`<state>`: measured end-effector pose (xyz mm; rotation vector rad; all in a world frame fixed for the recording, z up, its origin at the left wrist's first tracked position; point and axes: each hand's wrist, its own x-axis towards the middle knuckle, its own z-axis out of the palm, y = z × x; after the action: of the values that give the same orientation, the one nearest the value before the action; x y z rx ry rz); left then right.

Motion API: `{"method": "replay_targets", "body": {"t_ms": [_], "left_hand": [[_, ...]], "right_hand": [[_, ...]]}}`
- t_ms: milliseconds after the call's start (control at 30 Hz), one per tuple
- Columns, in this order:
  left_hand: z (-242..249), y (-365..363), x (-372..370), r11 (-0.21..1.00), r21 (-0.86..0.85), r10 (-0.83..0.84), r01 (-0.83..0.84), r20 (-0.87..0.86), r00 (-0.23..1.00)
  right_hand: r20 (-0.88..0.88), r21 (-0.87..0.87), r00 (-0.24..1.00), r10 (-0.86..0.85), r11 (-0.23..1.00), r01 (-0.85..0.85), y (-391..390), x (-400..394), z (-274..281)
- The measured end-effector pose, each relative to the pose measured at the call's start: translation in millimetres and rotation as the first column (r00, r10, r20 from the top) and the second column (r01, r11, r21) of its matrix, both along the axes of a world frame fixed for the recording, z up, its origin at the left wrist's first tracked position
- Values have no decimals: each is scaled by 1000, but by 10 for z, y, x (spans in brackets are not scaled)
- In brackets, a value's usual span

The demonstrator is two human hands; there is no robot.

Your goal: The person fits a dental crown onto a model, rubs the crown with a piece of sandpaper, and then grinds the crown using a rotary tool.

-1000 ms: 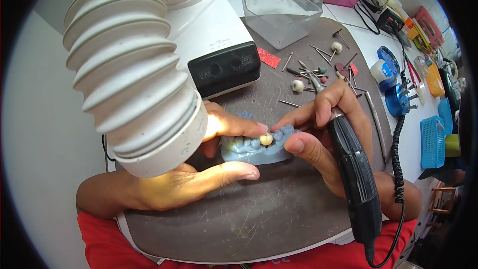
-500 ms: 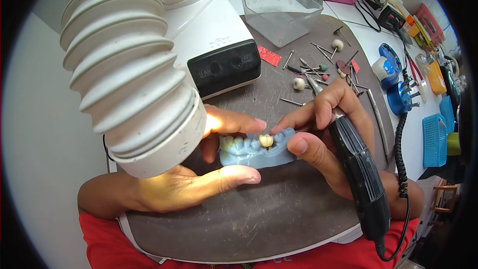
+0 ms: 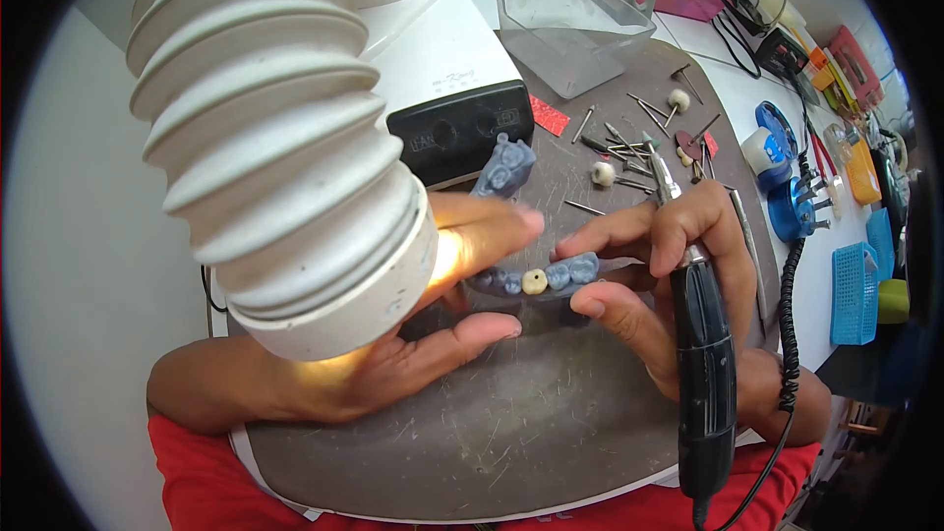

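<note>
Tilted up since a moment ago, blue dental model with long axis left-right, pinched by left hand and right hand, handpiece clasped too; suction hose overhanging left.

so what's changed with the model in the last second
Both hands, left hand and right hand, have tipped the blue dental model so its teeth face up. A second blue model piece now shows behind the left fingers. The yellow crown stays seated, and the right hand keeps the handpiece.
</note>
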<state>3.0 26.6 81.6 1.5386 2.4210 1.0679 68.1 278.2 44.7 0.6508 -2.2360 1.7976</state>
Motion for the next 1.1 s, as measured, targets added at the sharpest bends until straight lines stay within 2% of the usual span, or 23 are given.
{"method": "replay_targets", "body": {"t_ms": [67, 133, 167, 233, 267, 333, 367, 400, 433, 467, 500, 533, 567, 667, 733, 767, 833, 900, 967, 1100], "left_hand": [[7, 16, 19, 999, 48, -6, 8, -36, 999], [119, 40, 96, 989, -129, 68, -72, -31, 997], [102, 24, 97, 989, -128, 68, -72, -31, 997], [10, -18, 86, 998, -53, 39, -30, 182, 983], [-66, 6, 97, 998, -54, 39, -29, 184, 982], [-228, 87, 129, 968, 225, 26, -107, 334, 942], [-263, 99, 139, 968, 225, 28, -109, 338, 941], [-289, 107, 148, 946, 295, 4, -134, 405, 914], [-298, 108, 150, 918, 362, -27, -163, 465, 885], [-205, 57, 113, 967, 219, 31, -129, 404, 914], [-207, 67, 118, 967, 219, 34, -134, 406, 913], [-209, 86, 128, 946, 249, 8, -209, 626, 780], [-209, 95, 132, 922, 258, -37, -290, 802, 597], [-213, 79, 50, 927, 229, -48, -298, 859, 510], [-202, 76, 36, 936, 185, -24, -299, 882, 471], [-183, 78, 37, 937, 195, -46, -291, 892, 451], [-154, 77, 29, 937, 217, -90, -275, 907, 410], [-161, 65, 11, 948, 203, -94, -244, 915, 393], [-174, 63, -7, 957, 191, -99, -217, 922, 374], [-208, 54, -38, 939, 270, -182, -214, 917, 355]], "right_hand": [[23, -2, 1000, -2, 1000, 2, -2, 12, 39], [46, -5, 999, -4, 1000, 4, -2, 22, 55], [57, 14, 998, -8, 1000, 7, -3, 26, 53], [69, 32, 998, -11, 999, 9, 3, 22, 59], [60, 38, 998, 3, 999, -5, 11, 15, 72], [55, 44, 998, 16, 999, -19, 37, 23, 72], [15, 133, 1000, 15, 991, -17, 59, 30, 70], [-26, 223, 999, 20, 975, -13, 70, 33, 71], [-25, 224, 999, 23, 974, -17, 63, 36, 81], [-77, 277, 995, 65, 960, -41, 52, 49, 91], [-125, 330, 986, 110, 942, -63, 43, 62, 93], [-138, 350, 982, 130, 934, -74, 46, 69, 90], [-138, 349, 981, 134, 934, -78, 46, 66, 94], [-220, 357, 964, 150, 932, -63, 73, 68, 130], [-226, 245, 973, 55, 970, 2, 139, 115, 141], [-227, 243, 973, 54, 970, 3, 154, 128, 128], [-166, 48, 979, -123, 990, 132, 169, 131, 88], [-143, 54, 982, -125, 990, 133, 163, 62, 78], [-92, -34, 994, -61, 998, 58, 111, -3, 51], [77, -50, 992, 96, 995, -92, 77, 36, 93]]}}
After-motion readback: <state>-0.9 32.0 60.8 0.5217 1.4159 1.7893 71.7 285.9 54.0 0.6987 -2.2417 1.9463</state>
